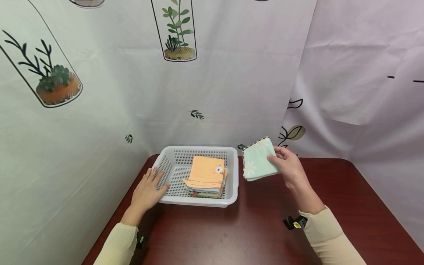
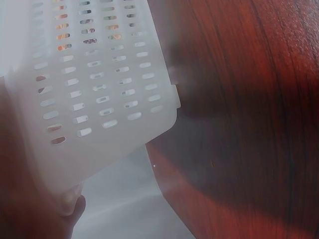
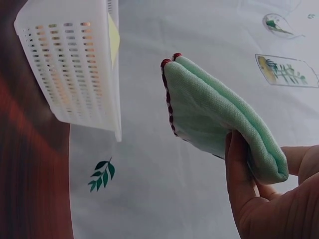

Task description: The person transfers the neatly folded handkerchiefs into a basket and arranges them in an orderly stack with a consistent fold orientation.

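Note:
My right hand (image 1: 289,167) pinches a folded mint-green small towel (image 1: 260,160) by its right edge, raised to the right of the basket. White daisies and a dark red-and-white stitched border show on it. In the right wrist view the towel (image 3: 214,109) is folded in layers, thumb on one side and fingers on the other. My left hand (image 1: 148,189) rests spread over the left rim of a white plastic basket (image 1: 233,176). Inside the basket, toward the right, lies a stack of folded towels with an orange towel (image 1: 207,169) on top.
Below the basket is a dark red wooden table (image 1: 212,235). A pale cloth backdrop (image 1: 232,81) printed with plants hangs close behind the table and along its sides.

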The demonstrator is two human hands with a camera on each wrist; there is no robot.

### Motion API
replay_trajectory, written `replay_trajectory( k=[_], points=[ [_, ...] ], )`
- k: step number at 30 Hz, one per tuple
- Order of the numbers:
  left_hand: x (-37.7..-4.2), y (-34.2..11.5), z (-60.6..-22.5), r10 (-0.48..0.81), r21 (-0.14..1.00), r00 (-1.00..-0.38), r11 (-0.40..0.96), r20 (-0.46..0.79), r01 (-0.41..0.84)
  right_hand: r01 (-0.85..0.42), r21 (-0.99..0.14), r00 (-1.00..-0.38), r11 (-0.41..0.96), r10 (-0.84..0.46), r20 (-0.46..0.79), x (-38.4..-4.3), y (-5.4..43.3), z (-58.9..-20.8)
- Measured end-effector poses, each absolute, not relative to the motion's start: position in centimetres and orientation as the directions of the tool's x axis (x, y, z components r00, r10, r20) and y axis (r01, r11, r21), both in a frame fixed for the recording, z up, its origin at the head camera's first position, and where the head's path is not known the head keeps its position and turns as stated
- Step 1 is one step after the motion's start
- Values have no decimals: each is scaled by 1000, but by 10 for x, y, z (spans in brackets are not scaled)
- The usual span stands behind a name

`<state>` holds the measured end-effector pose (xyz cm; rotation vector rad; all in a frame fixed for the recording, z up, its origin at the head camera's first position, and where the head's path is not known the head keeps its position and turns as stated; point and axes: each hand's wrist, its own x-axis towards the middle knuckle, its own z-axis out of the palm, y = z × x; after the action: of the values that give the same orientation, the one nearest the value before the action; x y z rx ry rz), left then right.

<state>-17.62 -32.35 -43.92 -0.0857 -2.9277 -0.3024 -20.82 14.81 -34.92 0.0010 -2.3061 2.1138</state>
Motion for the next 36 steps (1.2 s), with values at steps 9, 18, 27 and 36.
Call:
replay_trajectory(
  k=[9, 18, 27, 36],
  points=[
    [-177, -322, -439, 45, 187, -973, 978, 226, 89, -1, -999, -1000, 47, 3, 1, -211, 137, -351],
    [-176, -321, -437, 42, 177, -977, 981, 209, 80, 9, -1000, -1000, 1, -7, -9, -215, 126, -354],
    [-177, -322, -440, 48, 180, -976, 980, 215, 88, 11, -999, -1000, -44, -20, -10, -218, 111, -356],
    [-178, -323, -441, 35, 183, -981, 981, 192, 71, 33, -995, -999, -95, -16, -32, -221, 101, -360]
  ],
)
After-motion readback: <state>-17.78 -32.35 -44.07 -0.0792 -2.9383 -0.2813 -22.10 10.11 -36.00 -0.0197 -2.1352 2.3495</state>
